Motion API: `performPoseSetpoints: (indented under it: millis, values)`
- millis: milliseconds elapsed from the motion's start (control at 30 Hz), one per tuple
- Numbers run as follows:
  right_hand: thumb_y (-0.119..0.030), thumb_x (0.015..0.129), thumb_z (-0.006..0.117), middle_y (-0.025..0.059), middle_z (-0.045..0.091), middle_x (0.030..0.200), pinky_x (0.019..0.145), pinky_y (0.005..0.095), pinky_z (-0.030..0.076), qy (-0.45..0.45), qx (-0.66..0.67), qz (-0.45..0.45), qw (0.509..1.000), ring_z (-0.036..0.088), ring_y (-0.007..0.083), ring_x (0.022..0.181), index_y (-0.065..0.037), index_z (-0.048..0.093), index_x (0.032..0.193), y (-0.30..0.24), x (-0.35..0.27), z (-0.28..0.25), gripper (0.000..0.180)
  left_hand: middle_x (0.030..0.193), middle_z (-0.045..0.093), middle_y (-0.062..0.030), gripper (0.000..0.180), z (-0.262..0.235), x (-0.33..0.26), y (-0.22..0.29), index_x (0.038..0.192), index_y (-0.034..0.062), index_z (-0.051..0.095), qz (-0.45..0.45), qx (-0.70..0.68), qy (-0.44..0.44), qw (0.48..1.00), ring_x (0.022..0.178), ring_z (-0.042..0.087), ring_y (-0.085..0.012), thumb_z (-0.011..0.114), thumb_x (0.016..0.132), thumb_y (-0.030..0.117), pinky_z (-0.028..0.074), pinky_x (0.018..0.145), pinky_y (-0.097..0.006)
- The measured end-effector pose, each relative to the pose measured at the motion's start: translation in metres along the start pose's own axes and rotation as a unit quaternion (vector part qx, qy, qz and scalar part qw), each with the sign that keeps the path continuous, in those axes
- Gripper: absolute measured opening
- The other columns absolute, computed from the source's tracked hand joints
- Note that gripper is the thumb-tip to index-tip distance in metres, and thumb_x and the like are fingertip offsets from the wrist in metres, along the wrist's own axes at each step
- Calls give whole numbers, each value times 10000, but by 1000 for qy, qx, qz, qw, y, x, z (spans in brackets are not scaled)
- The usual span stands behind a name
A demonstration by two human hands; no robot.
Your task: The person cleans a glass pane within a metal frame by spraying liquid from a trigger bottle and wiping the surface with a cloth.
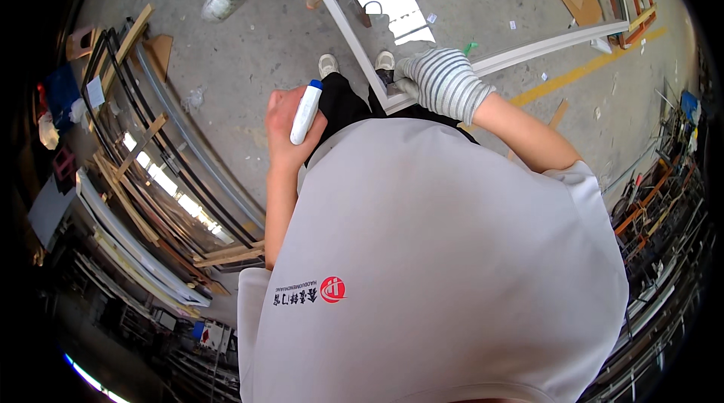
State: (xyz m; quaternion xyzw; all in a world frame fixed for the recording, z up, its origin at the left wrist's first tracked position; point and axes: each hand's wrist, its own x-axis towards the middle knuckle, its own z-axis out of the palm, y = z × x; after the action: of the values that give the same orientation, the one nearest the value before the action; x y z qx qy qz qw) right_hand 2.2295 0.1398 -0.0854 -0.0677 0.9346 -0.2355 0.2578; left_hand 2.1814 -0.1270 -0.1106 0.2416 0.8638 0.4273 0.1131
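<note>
Left hand (285, 125) wrapped around white tube (305, 112), blue cap up. Gloved right hand (441, 80) gripping corner of white frame (528, 49) standing on floor. Step, judged: steadying frame before applying tube. Next needs tip brought to corner joint.

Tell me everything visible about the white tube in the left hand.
The tube is a slim white cylinder with a blue cap at its far end, plastic by the look of it. It lies slanted across the palm of the bare left hand, whose fingers wrap it from behind. It is held above the concrete floor, beside the person's dark trousers.
</note>
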Motion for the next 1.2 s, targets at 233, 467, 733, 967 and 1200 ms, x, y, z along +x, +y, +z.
performPoseSetpoints:
  millis: [233,467,733,967,1200]
  values:
    - [-212,841,560,130,670,747,689,425,511,-13,-31,46,998,655,325,717,-61,657,819,-2,-1,-13,180,847,653,-77,342,0,0,0,976,51,658,-1,0,-2,1000,764,531,-265,637,637,12,465,722,-353]
    - [-190,813,574,130,668,745,689,427,511,-28,-2,41,999,651,322,723,-64,662,844,-9,4,-5,157,850,653,-78,339,1,-3,-3,972,51,657,-5,8,-9,1000,771,535,-269,634,635,15,466,728,-360]
    - [-201,841,587,89,658,810,766,404,496,3,-46,-108,993,641,291,807,-96,668,888,13,12,3,140,822,642,-75,343,2,-1,0,971,48,656,5,-1,-7,1000,766,528,-264,636,631,19,466,719,-361]
    - [-161,794,643,43,665,842,811,371,480,26,133,-199,971,620,256,859,-113,693,857,32,12,-1,94,803,634,-77,333,3,-4,-1,967,44,656,0,2,-9,1000,764,529,-259,639,636,16,465,709,-356]
    - [-216,809,633,31,670,847,805,377,486,32,-14,-180,983,621,244,848,-144,708,843,25,17,3,110,793,631,-77,334,4,-3,1,968,43,655,-3,1,-4,1000,752,529,-257,642,635,14,466,705,-351]
